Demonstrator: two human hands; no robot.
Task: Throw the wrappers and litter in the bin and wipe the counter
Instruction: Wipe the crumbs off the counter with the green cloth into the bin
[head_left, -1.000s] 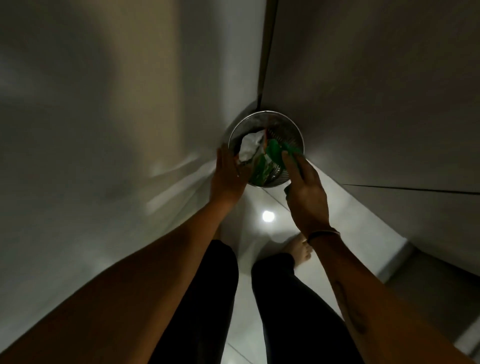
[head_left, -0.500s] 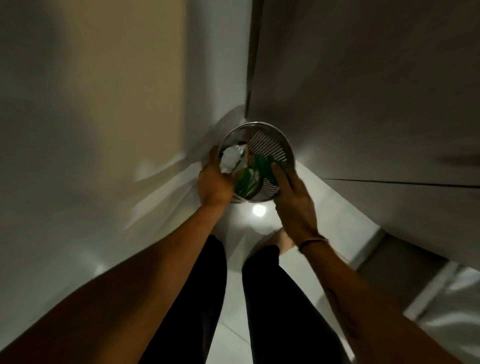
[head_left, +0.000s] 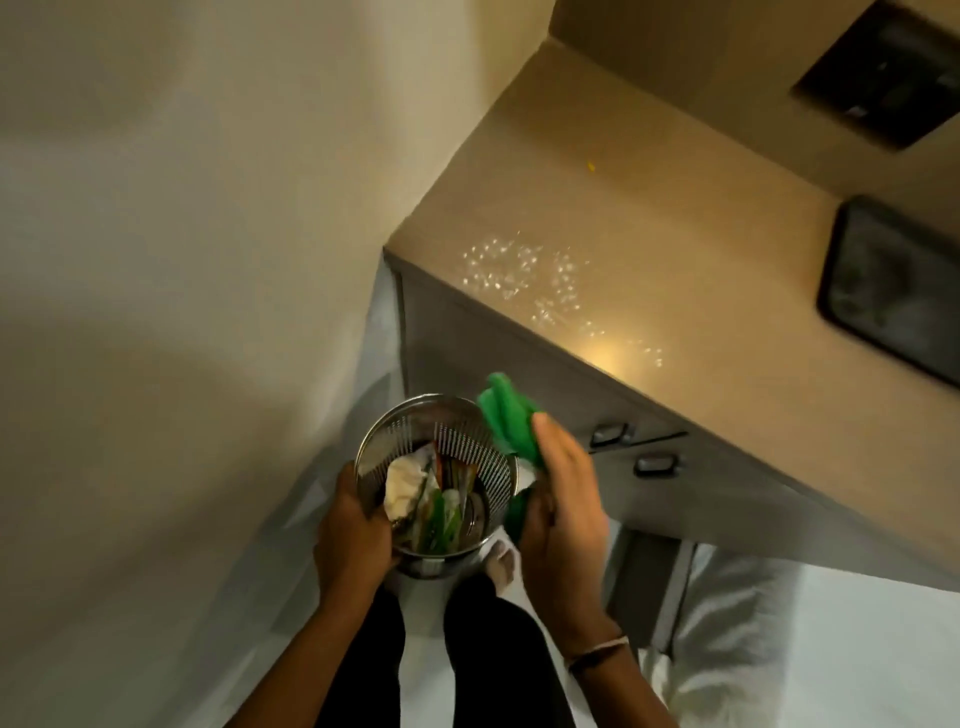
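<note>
A perforated steel bin (head_left: 457, 441) is lifted off the floor, level with the cupboard front below the counter. My left hand (head_left: 353, 540) grips its left rim and wall. Inside lie a crumpled white tissue (head_left: 405, 483) and several coloured wrappers (head_left: 447, 514). My right hand (head_left: 563, 499) is at the bin's right side, closed on a green cloth (head_left: 509, 415) that sticks up above the rim. The beige counter (head_left: 675, 249) at the upper right carries a patch of scattered white crumbs (head_left: 524, 275) and a small yellow speck (head_left: 590, 166).
A dark sink (head_left: 893, 291) is set into the counter at the right, a dark hob (head_left: 883, 67) further back. Cupboard doors with handles (head_left: 654, 462) sit under the counter. A cream wall fills the left. My legs and feet stand on a pale tiled floor.
The view has swung up from the dim floor corner, and the counter is now in sight. The bin is raised in my left hand, and the green cloth has come out above the rim.
</note>
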